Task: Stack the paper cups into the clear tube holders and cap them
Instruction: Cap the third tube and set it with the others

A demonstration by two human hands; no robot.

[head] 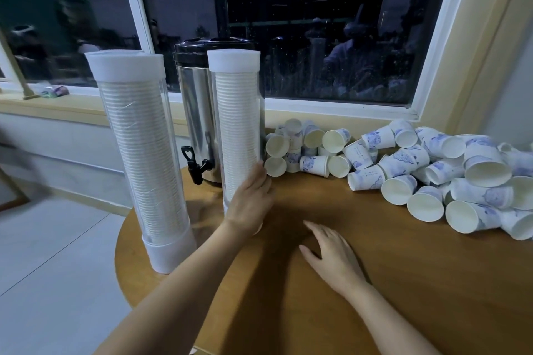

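Left hand (248,199): curled round base of filled tube (238,124), steadying it upright, I judge. Right hand (331,256): flat, fingers relaxed, on table (403,311). Second tube (144,153) (also capped) stands beside; loose cups (432,170) heaped near window.

Nothing can be read here. The loose paper cups (357,154) lying on the bench (317,297) carry a blue print with a few small marks beside it, but these are too small and blurred to make out as letters or numbers
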